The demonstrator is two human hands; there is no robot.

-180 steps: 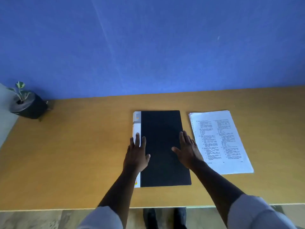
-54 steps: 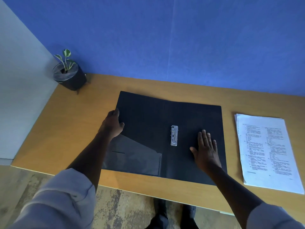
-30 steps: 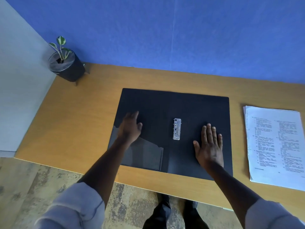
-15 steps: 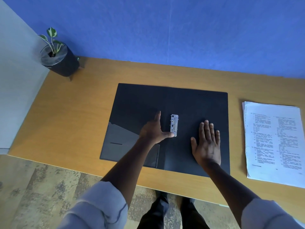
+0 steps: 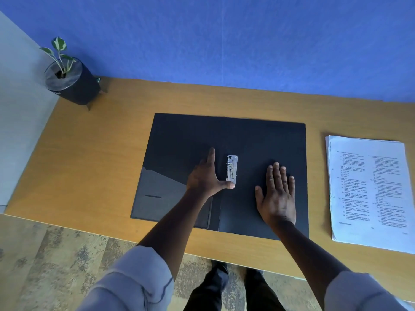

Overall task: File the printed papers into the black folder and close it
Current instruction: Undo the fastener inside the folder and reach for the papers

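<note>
left hand (image 5: 205,178) thumb presses the clip (image 5: 232,168), holding nothing; right hand (image 5: 277,194) lies flat and spread on the folder (image 5: 258,140). the clip may snap back.

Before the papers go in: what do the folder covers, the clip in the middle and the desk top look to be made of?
Black folder: likely matte plastic, thin and lying flat, with a faint sheen on its inner pocket.
Clip: shiny and silvery, probably metal, maybe partly clear plastic; too small to tell.
Desk: smooth orange-brown wood-look top, probably laminate, grain faint.
</note>
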